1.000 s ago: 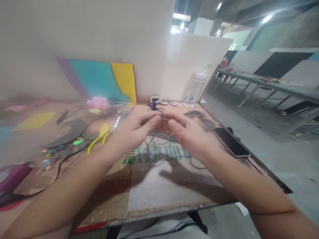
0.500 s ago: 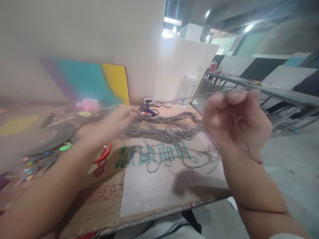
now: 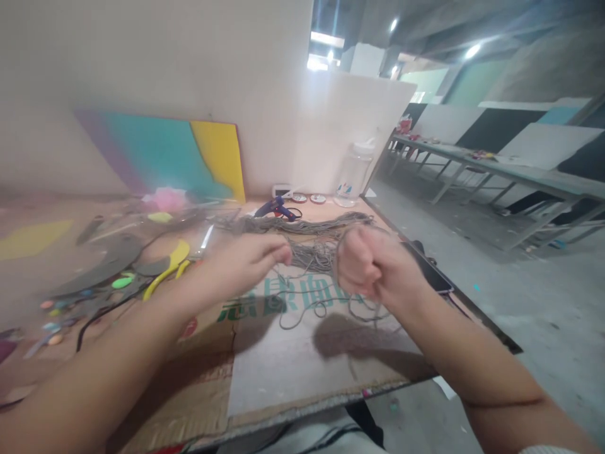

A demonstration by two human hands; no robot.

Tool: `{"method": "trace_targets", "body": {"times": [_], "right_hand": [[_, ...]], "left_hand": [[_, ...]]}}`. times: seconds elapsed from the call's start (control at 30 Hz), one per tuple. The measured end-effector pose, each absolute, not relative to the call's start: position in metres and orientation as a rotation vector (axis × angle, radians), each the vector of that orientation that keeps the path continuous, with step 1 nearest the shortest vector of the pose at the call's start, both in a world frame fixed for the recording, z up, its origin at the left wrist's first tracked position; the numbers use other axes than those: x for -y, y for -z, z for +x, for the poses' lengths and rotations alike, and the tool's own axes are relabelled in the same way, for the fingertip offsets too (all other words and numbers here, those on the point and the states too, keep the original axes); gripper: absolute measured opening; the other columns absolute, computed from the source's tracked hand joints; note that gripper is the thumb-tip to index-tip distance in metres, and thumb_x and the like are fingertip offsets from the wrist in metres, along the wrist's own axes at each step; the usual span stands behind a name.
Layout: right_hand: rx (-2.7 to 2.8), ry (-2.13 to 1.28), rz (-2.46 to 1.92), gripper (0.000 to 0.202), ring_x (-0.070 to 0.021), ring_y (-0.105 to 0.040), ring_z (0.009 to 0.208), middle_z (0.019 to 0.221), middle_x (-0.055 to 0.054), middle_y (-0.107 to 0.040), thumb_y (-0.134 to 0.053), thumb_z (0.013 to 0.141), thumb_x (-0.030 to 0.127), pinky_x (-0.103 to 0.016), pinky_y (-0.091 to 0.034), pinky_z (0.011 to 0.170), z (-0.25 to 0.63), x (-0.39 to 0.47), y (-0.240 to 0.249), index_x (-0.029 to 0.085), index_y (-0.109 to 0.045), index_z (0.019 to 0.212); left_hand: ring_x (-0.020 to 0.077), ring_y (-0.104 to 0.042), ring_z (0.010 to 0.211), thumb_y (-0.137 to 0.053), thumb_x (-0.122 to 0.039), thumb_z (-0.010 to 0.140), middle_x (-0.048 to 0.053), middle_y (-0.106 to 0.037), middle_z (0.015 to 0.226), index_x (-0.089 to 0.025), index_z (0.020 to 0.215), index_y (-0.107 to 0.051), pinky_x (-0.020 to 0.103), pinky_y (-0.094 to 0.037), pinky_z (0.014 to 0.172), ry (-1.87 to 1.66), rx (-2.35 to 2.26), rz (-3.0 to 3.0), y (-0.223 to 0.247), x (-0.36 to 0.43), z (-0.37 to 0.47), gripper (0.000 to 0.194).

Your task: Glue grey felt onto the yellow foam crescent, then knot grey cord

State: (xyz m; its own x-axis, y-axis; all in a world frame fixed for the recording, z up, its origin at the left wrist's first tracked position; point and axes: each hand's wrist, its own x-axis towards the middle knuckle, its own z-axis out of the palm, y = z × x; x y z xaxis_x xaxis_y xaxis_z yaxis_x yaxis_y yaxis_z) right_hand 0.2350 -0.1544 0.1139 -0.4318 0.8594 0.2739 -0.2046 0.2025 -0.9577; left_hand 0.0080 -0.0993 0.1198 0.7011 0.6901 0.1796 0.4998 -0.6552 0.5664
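A long bundle of grey cord [image 3: 312,257] lies across the cardboard, with loose loops trailing toward the front over green printed characters. My left hand [image 3: 265,255] hovers at the bundle's left part, its fingers pressed together; whatever is between them is too small to make out. Over the right end of the bundle my right hand [image 3: 362,261] is closed in a fist around grey cord, a strand of which shows along its left side. Both hands are somewhat blurred.
Behind the cord are a blue glue gun [image 3: 278,208] and a clear bottle [image 3: 353,173]. Yellow-handled scissors [image 3: 165,271] and small coloured pieces lie at left. A dark phone [image 3: 432,271] rests at the right edge. A painted board [image 3: 174,154] leans on the wall.
My right hand has come down and left from its raised place at the right, uncovering the phone. My left hand has moved slightly nearer and lower, and the yellow scissor handles now show.
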Motion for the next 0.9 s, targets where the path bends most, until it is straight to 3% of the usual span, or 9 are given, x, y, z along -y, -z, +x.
{"method": "trace_targets", "body": {"times": [0.1, 0.17, 0.33, 0.4, 0.47, 0.53, 0.73, 0.83, 0.9], "right_hand": [[1.645, -1.010, -0.780, 0.045, -0.0146, -0.052, 0.063, 0.067, -0.002, -0.055, -0.055, 0.089, 0.061, -0.029, -0.045, 0.062, 0.238, 0.153, -0.128, 0.022, -0.053, 0.067], [1.832, -0.914, -0.967, 0.041, -0.0156, -0.054, 0.067, 0.072, -0.004, -0.060, -0.058, 0.089, 0.058, -0.029, -0.044, 0.064, 0.239, 0.148, -0.124, 0.020, -0.060, 0.072], [1.739, -1.578, -0.788, 0.048, -0.0084, -0.026, 0.040, 0.045, 0.009, -0.029, -0.050, 0.093, 0.060, -0.023, -0.031, 0.045, 0.238, 0.153, -0.100, 0.018, -0.057, 0.072], [1.608, -1.496, -0.613, 0.046, -0.0108, -0.040, 0.045, 0.050, 0.004, -0.042, -0.050, 0.093, 0.059, -0.026, -0.040, 0.050, 0.236, 0.157, -0.103, 0.020, -0.053, 0.069], [1.666, -1.194, -0.650, 0.041, -0.0152, -0.058, 0.068, 0.074, -0.004, -0.062, -0.052, 0.094, 0.055, -0.030, -0.049, 0.067, 0.235, 0.157, -0.111, 0.021, -0.056, 0.072], [1.855, -0.919, -0.831, 0.037, -0.0165, -0.060, 0.081, 0.086, -0.007, -0.066, -0.055, 0.094, 0.052, -0.030, -0.049, 0.074, 0.237, 0.154, -0.114, 0.020, -0.061, 0.077], [1.842, -1.379, -0.697, 0.048, -0.0095, -0.037, 0.041, 0.050, 0.005, -0.042, -0.042, 0.098, 0.057, -0.024, -0.040, 0.047, 0.245, 0.156, -0.105, 0.019, -0.060, 0.075], [1.786, -1.002, -0.687, 0.037, -0.0160, -0.061, 0.068, 0.073, -0.003, -0.063, -0.046, 0.098, 0.051, -0.031, -0.051, 0.071, 0.241, 0.160, -0.111, 0.021, -0.061, 0.082], [1.985, -0.699, -0.858, 0.032, -0.0190, -0.063, 0.087, 0.088, -0.007, -0.068, -0.049, 0.098, 0.045, -0.034, -0.048, 0.083, 0.238, 0.160, -0.116, 0.020, -0.065, 0.085]], "left_hand": [[0.0175, -0.059, 0.069, -0.038, -0.038, 0.097, 0.001, -0.065, 0.074, -0.022, 0.080, -0.060, 0.026, -0.039, 0.063, -0.341, -0.814, 2.482, -0.111, 0.112, 0.019, 0.032], [0.0160, -0.057, 0.065, -0.037, -0.039, 0.098, 0.000, -0.061, 0.070, -0.021, 0.078, -0.058, 0.025, -0.038, 0.061, -0.337, -0.782, 2.519, -0.114, 0.121, 0.021, 0.034], [0.0162, -0.060, 0.077, -0.037, -0.033, 0.097, 0.000, -0.066, 0.081, -0.020, 0.085, -0.061, 0.025, -0.041, 0.068, -0.512, -0.858, 2.486, -0.122, 0.116, 0.015, 0.029], [0.0162, -0.060, 0.076, -0.037, -0.033, 0.097, 0.000, -0.066, 0.080, -0.020, 0.085, -0.061, 0.025, -0.041, 0.068, -0.448, -0.843, 2.480, -0.117, 0.114, 0.018, 0.029], [0.0158, -0.060, 0.073, -0.036, -0.033, 0.098, 0.001, -0.066, 0.079, -0.020, 0.084, -0.061, 0.025, -0.040, 0.067, -0.353, -0.767, 2.501, -0.112, 0.118, 0.021, 0.031], [0.0154, -0.059, 0.071, -0.036, -0.032, 0.098, 0.000, -0.065, 0.078, -0.020, 0.083, -0.060, 0.025, -0.039, 0.066, -0.322, -0.721, 2.525, -0.111, 0.122, 0.023, 0.031], [0.0146, -0.058, 0.071, -0.040, -0.030, 0.097, -0.001, -0.063, 0.074, -0.020, 0.081, -0.059, 0.024, -0.037, 0.065, -0.454, -0.855, 2.494, -0.120, 0.117, 0.016, 0.027], [0.0151, -0.058, 0.068, -0.037, -0.032, 0.097, 0.000, -0.063, 0.073, -0.019, 0.081, -0.059, 0.024, -0.038, 0.064, -0.391, -0.808, 2.502, -0.119, 0.118, 0.018, 0.030], [0.0153, -0.058, 0.067, -0.037, -0.033, 0.097, 0.000, -0.063, 0.073, -0.019, 0.080, -0.059, 0.025, -0.037, 0.063, -0.385, -0.793, 2.518, -0.118, 0.119, 0.019, 0.032]]}}
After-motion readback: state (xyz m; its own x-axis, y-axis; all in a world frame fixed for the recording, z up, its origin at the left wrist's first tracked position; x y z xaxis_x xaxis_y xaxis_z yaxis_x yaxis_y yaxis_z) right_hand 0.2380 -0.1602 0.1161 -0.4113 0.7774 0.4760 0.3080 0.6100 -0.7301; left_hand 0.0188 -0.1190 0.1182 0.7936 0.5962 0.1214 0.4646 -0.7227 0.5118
